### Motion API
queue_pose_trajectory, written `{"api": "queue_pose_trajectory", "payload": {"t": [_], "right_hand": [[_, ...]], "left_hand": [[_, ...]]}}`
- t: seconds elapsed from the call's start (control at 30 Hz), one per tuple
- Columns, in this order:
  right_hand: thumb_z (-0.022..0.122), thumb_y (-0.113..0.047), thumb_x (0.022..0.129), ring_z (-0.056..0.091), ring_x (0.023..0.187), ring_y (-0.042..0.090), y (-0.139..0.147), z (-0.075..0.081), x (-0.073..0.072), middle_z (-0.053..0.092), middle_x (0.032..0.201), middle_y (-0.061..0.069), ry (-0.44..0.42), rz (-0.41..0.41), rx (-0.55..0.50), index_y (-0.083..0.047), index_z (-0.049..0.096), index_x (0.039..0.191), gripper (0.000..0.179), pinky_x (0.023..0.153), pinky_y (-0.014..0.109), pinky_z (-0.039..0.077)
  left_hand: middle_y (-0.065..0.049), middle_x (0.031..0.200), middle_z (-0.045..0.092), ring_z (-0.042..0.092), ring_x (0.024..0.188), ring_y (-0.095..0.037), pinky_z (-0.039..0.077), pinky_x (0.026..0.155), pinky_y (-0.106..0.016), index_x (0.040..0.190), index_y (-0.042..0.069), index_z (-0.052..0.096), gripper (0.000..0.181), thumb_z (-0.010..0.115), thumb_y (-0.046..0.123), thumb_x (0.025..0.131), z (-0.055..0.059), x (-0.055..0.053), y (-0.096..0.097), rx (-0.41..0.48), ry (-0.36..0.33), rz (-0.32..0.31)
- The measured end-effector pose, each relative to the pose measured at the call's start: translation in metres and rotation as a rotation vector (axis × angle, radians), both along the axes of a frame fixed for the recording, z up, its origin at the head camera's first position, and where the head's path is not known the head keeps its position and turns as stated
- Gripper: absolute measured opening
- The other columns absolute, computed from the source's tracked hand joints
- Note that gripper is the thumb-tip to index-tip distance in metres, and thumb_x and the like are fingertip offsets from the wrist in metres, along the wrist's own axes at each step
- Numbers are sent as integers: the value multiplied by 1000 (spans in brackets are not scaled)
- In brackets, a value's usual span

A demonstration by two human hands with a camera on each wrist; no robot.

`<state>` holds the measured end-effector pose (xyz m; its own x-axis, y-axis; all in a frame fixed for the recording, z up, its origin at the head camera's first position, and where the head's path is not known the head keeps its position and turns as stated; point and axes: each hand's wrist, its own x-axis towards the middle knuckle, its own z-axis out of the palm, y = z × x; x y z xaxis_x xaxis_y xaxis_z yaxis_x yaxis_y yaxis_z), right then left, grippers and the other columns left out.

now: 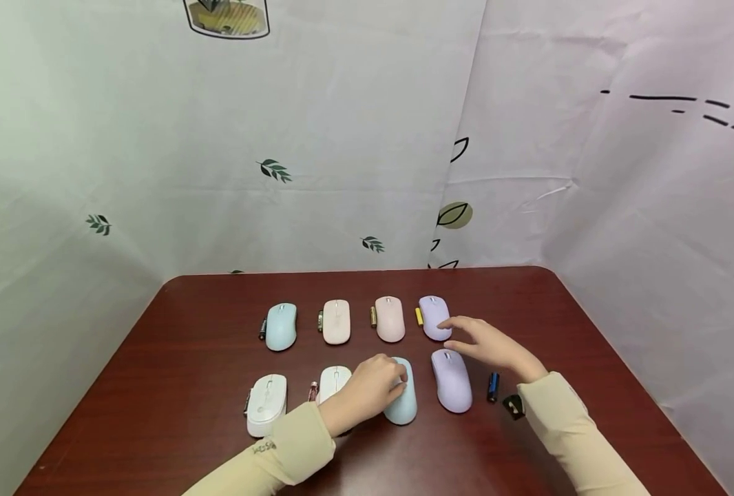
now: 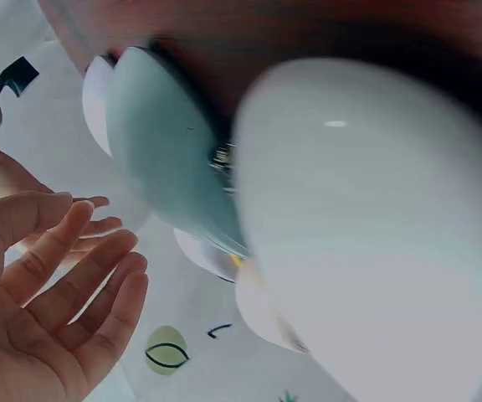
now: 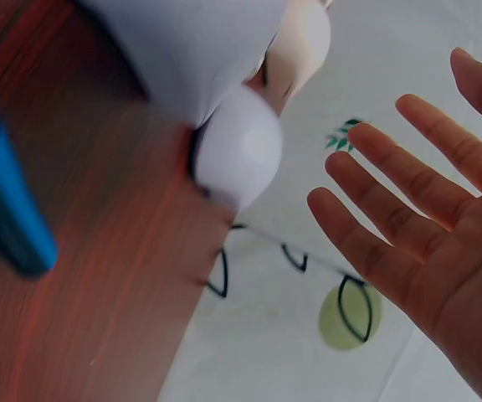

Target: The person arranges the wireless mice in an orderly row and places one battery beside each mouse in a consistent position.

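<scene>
My left hand [image 1: 369,387] hovers by the light blue mouse [image 1: 404,406] in the front row, partly covering it from the head camera. In the left wrist view its fingers [image 2: 82,285] are loosely bent with nothing held, apart from the nearby white mouse [image 2: 366,193]. My right hand [image 1: 487,342] is spread above the two purple mice, the front one [image 1: 452,382] and the back one [image 1: 435,315]. The right wrist view shows its fingers [image 3: 400,209] straight and the palm bare. A blue battery [image 1: 494,387] lies right of the front purple mouse.
Two white mice [image 1: 268,403] [image 1: 334,379] fill the front row's left part. Behind stand a blue mouse [image 1: 281,327], a cream mouse [image 1: 337,322] and a pink mouse [image 1: 390,319]. Batteries lie beside several mice, one yellow [image 1: 419,317]. A small dark piece [image 1: 514,406] lies near the right sleeve.
</scene>
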<state>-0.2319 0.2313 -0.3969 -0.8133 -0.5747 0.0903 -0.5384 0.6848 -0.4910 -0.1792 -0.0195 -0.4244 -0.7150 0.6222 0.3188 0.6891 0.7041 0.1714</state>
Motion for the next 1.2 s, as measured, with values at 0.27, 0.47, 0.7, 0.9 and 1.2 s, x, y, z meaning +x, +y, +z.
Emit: {"api": "queue_pose_trajectory", "payload": {"t": [0.27,0.47,0.7,0.9,1.2], "right_hand": [[60,-19,92,56,112,39,22,-6,-11,62,119,19,-35,-56,-61,1,59,119,35,92,54,45],[60,-15,92,62,100,28,47,-7,-17,64,113,17,3,-127,-73,1,60,116,29,82,39,51],[58,-9,92,63,96,31,69,-13,-26,66,108,21,63,-202,-69,4,61,113,25,80,43,51],[56,-10,93,59,99,41,85,-20,-29,63,109,26,73,-350,-39,6,61,112,25,82,54,47],[53,-8,93,58,99,46,112,-23,-38,63,103,28,35,-423,14,9,60,108,23,81,55,47]], "left_hand": [[8,64,60,54,61,-9,41,52,-19,68,19,63,12,70,18,78,6,2,27,-81,132,-24],[6,65,59,54,60,-10,36,49,-20,70,18,62,12,66,20,80,9,1,50,-141,227,-95],[7,73,62,55,67,-9,38,53,-21,81,23,66,7,68,29,81,2,3,73,-298,380,-151],[8,78,64,58,69,-8,42,55,-21,88,23,66,7,66,28,84,2,-2,90,-321,349,-202],[12,91,63,56,81,-6,41,64,-21,97,32,67,11,58,32,91,-1,-3,124,-434,483,-268]]}}
